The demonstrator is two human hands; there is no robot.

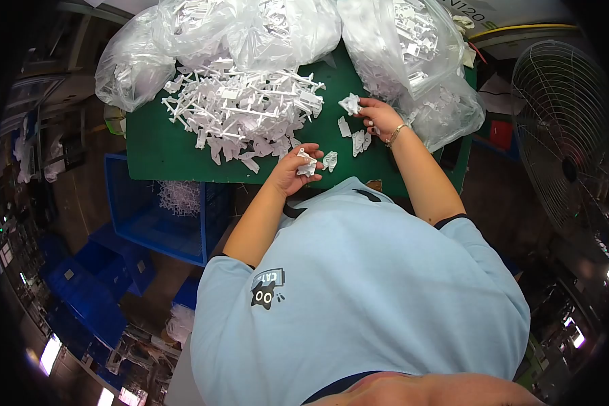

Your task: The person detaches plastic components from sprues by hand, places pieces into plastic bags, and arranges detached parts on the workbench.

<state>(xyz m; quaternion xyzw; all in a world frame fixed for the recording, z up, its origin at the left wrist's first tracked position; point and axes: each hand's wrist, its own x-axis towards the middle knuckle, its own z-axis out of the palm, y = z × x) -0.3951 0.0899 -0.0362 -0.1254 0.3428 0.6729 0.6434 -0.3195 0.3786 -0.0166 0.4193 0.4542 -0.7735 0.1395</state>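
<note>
My left hand (296,169) is closed round a white plastic part (306,164) near the front edge of the green table (183,162). Farther right, my right hand (381,118) pinches another white plastic part (350,103) between thumb and fingers, a little above the table. Loose white parts lie between and below the hands: a small piece (330,161), a flat piece (344,126) and a cluster (360,142). To the left of both hands spreads a big heap of white plastic parts with thin sprues (243,108).
Clear plastic bags filled with white parts stand along the back, one (284,34) behind the heap and another (446,111) at the right. Below the table's left front is a blue crate (155,237) with thin white scraps. A large fan (565,135) stands at the right.
</note>
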